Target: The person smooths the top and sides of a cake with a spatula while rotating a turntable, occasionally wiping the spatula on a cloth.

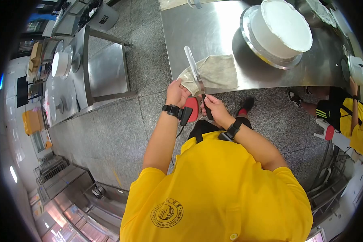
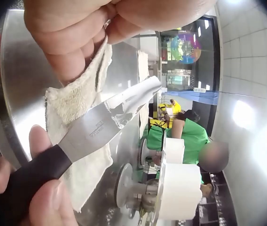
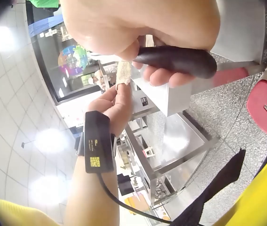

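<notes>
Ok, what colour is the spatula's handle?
The spatula handle is black, clearest in the right wrist view.

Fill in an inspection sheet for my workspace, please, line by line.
Surface: metal table, shiny, reflecting glare.
Job's things: spatula with white residue on its blade; cloth at the table edge; white-coated cake on a turntable.
Clutter: second cloth at the table's far side.
Grippers: left hand pinches the cloth; right hand grips the spatula's black handle.
Cables: black cable from the left wrist camera.
Surroundings: person in yellow nearby; red stool below.
</notes>
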The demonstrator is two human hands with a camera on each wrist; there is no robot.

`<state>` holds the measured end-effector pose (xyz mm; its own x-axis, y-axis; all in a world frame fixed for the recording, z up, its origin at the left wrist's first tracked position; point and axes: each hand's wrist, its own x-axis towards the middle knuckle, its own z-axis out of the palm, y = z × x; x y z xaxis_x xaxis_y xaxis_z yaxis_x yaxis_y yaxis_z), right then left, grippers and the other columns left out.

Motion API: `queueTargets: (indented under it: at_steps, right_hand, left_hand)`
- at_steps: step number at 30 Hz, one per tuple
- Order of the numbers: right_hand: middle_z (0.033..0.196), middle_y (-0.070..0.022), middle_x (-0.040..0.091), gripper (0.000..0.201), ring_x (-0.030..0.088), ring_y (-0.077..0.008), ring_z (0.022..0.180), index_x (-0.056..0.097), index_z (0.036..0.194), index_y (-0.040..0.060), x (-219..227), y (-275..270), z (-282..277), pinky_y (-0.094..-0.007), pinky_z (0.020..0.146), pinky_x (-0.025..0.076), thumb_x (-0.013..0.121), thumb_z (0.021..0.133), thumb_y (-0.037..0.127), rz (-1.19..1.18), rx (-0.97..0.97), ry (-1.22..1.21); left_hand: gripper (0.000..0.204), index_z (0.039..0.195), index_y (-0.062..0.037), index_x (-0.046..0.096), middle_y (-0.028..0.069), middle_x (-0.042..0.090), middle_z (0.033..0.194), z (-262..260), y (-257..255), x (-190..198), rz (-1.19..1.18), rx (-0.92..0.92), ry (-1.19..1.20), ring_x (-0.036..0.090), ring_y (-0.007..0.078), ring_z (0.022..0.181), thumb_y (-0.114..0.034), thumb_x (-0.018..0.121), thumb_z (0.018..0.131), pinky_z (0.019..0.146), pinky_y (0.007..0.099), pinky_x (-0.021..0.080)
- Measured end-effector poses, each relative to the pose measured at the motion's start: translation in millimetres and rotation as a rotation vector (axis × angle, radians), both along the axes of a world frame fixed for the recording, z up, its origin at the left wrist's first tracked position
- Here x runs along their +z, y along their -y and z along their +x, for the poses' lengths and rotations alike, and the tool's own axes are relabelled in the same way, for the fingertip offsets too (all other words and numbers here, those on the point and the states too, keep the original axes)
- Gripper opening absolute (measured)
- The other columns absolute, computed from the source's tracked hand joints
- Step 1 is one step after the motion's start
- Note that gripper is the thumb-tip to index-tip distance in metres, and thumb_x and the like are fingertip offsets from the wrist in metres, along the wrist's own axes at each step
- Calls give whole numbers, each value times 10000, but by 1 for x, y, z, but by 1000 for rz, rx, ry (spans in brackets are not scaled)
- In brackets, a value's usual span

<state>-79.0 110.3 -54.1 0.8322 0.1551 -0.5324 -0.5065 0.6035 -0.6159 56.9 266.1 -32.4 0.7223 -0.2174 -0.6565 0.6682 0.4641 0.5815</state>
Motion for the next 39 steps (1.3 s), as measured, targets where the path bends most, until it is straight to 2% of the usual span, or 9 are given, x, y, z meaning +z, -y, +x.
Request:
queueTargets:
  at_steps: [14,16,17,19,22,26,29,35,39]
  right_hand:
    - [855,-22,579,324,539,-118,655,540,1328,66,12,12,-5,-269,600,485,419,1114,277,224,-9,-20]
    - [840,-32,563,328,526,-124,640,520,1326,54,22,20,-8,-276,584,473,418,1113,282,298,23,30]
    - [840,-32,563,328,526,-124,640,520,1326,54,27,24,-9,-276,584,473,418,1113,282,294,22,33]
    - [836,-38,555,343,525,-128,642,511,1329,35,40,34,-12,-279,590,475,423,1112,284,276,60,46]
    - [831,-40,559,351,525,-132,638,512,1320,24,52,50,-22,-280,601,479,432,1109,293,227,84,68]
    - [863,-55,593,352,566,-137,664,527,1329,21,70,75,-42,-269,628,492,428,1110,277,134,101,107]
    - [978,-88,665,378,645,-150,762,529,1371,4,82,93,-58,-272,712,533,452,1104,260,126,92,80]
    - [1001,-89,663,398,627,-162,782,515,1378,-38,115,111,-59,-296,749,533,494,1088,235,-7,-17,152]
    - [1007,-67,636,427,595,-138,766,483,1431,-43,145,116,-48,-272,717,506,496,1087,211,37,-106,200]
  left_hand:
    - [355,1307,66,495,217,629,1284,3,0,0,67,-65,-27,656,359,1162,-181,402,1069,962,504,564]
    - [305,1231,34,547,170,686,1130,7,-5,-5,257,-124,100,729,285,949,-197,449,1058,752,397,622]
    - [305,1231,34,547,170,686,1130,11,-10,-8,253,-125,103,729,285,949,-197,449,1058,752,397,622]
    - [249,1132,8,599,102,701,950,23,-25,-34,625,-319,343,723,200,736,-205,505,1044,555,302,578]
    - [233,1086,-6,635,63,690,852,36,-36,-45,673,-311,350,695,152,662,-215,546,1034,505,271,543]
    - [246,1018,39,709,82,725,872,56,-49,-60,839,-354,326,676,150,744,-189,638,957,663,323,540]
    - [240,1012,39,716,92,736,872,70,-55,-66,896,-369,416,683,160,763,-176,685,908,709,316,543]
    - [270,1085,32,679,136,724,950,74,-44,-66,992,-271,499,682,214,818,-149,696,885,781,355,550]
    - [322,1175,25,618,155,678,1081,37,-8,7,1117,-130,676,653,223,933,-128,666,896,873,369,527]
